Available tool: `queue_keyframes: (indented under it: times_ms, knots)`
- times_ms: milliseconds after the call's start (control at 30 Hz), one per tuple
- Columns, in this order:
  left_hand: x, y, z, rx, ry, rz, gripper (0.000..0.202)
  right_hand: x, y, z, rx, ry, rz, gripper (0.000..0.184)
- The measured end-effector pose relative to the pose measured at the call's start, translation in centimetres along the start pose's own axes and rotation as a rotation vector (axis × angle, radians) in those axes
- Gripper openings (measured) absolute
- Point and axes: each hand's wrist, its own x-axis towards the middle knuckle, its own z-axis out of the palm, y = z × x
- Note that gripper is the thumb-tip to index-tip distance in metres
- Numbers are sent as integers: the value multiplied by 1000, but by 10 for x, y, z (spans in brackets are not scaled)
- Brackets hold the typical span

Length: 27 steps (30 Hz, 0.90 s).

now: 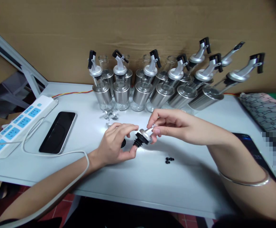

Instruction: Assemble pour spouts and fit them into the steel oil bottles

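A silver bottle pourer (145, 135) with a black ribbed stopper is held tilted above the table, its stopper end pointing down and left. My right hand (168, 126) pinches it by the spout between thumb and fingers. Just left of it, my left hand (115, 142) curves with thumb and fingers apart. Its thumb tip is at the stopper's ribs, perhaps touching them. A black round part (123, 143) shows partly behind the left hand's fingers. Small silver parts (109, 114) lie beyond that hand. Several tiny black pieces (169, 160) sit on the table below my right hand.
Several glass and steel bottles (141, 96), many topped with pourers, stand along the back by a cardboard wall (138, 25). At left are a power strip (21, 126) and a phone (58, 132); a white cable (73, 153) crosses my left forearm. Another phone (243, 142) lies partly behind my right forearm.
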Motion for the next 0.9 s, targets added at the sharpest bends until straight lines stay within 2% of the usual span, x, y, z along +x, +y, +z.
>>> queue_keyframes:
  times_ms: [167, 400, 533, 900]
  knots:
    - [-3, -3, 4, 10, -92, 90, 49, 3, 1, 5, 27, -66, 9, 11]
    - [-1, -3, 3, 11, -149, 109, 34, 2, -1, 8, 45, -113, 12, 9]
    - [2, 0, 1, 35, -177, 135, 27, 3, 1, 10, 153, -160, 43, 9]
    - [3, 0, 1, 40, -211, 151, 24, 5, 6, 11, 238, -210, 61, 17]
